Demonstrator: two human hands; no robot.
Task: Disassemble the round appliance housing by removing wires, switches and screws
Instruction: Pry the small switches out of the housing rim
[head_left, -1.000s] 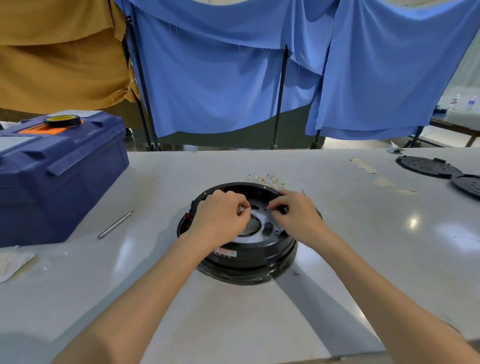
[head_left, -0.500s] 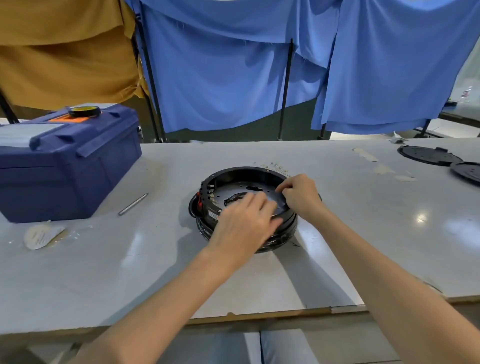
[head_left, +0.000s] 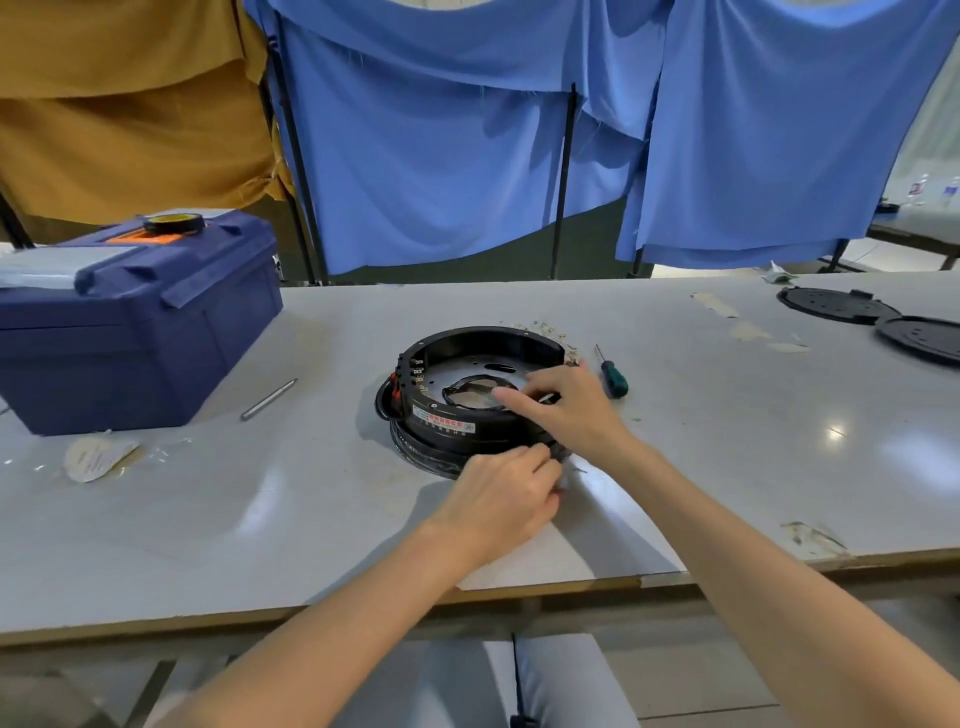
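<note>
Housing (head_left: 467, 439) looks rigid, light; my left grip (head_left: 506, 499) pinches a dark part (head_left: 562, 453) at its rim, my right grip (head_left: 566, 410) lies spread.

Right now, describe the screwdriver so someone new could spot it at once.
Start at the round black housing in the middle of the white table. Just right of it, beside the right hand, lies a small screwdriver. Its green handle sets it apart from the plain metal rod lying left of the housing.
</note>
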